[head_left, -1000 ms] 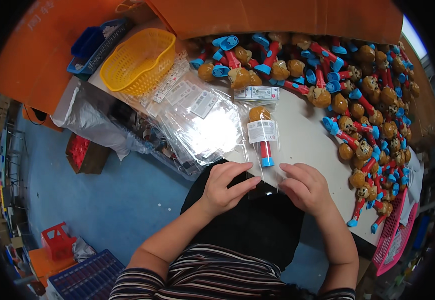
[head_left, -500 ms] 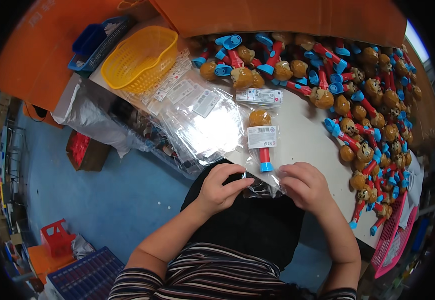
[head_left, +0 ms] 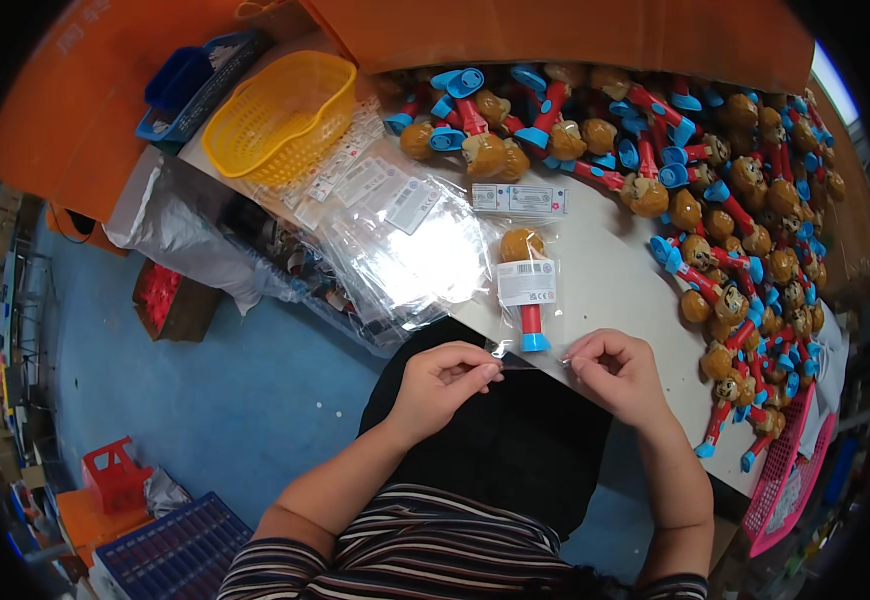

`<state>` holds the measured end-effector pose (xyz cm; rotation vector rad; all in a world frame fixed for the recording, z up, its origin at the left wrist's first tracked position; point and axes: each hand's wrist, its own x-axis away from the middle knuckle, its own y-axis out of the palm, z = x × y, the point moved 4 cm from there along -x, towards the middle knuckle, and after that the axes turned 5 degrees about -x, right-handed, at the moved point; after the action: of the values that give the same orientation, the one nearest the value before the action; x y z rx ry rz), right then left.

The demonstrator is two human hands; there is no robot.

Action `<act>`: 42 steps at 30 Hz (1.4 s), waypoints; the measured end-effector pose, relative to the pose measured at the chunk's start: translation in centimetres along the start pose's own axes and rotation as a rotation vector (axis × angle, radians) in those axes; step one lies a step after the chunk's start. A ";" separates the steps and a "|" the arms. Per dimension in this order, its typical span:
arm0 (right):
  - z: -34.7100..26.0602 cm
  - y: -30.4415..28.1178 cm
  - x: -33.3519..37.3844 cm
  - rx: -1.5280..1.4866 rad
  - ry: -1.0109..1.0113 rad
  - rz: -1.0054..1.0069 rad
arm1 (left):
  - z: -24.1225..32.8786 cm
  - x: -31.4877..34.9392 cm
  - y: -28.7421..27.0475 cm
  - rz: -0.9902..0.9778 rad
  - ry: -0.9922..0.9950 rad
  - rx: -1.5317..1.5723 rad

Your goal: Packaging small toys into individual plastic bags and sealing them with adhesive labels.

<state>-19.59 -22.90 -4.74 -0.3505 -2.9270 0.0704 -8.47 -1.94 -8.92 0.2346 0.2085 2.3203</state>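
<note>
In front of me on the table's near edge lies a clear plastic bag with a character-head toy inside, brown-headed, with a red stem and blue foot. A white printed label covers the toy's middle. My left hand pinches the near left corner of the bag between thumb and fingers. At the near right corner, my right hand pinches the film too. Just beyond the bag's far end is a flat printed strip.
Many similar toys are heaped along the back and right of the table. To the left lie stacked clear bags and a yellow basket. A pink basket hangs off the right side; orange cardboard stands behind.
The crumpled film that hung between my hands is now pulled into a thin, taut edge. The bagged toy has slid slightly nearer, and my left fingers have closed up.
</note>
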 end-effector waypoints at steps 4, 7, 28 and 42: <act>0.8 0.1 0.0 -0.291 0.176 0.087 | -0.6 -0.2 0.1 -0.027 -0.087 0.058; 1.0 0.1 -0.1 -0.302 0.227 0.105 | -0.8 -0.3 -0.1 -0.051 -0.124 0.103; -1.2 -0.3 -0.1 -0.144 0.141 0.101 | -0.7 -0.2 0.2 -0.054 -0.132 0.136; -1.5 1.4 0.5 -0.077 0.112 0.120 | -0.4 0.2 0.3 -0.162 -0.118 0.158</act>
<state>-19.45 -21.40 -3.29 -0.5247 -2.8012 -0.0431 -8.88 -2.02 -9.20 0.4173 0.3392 2.1240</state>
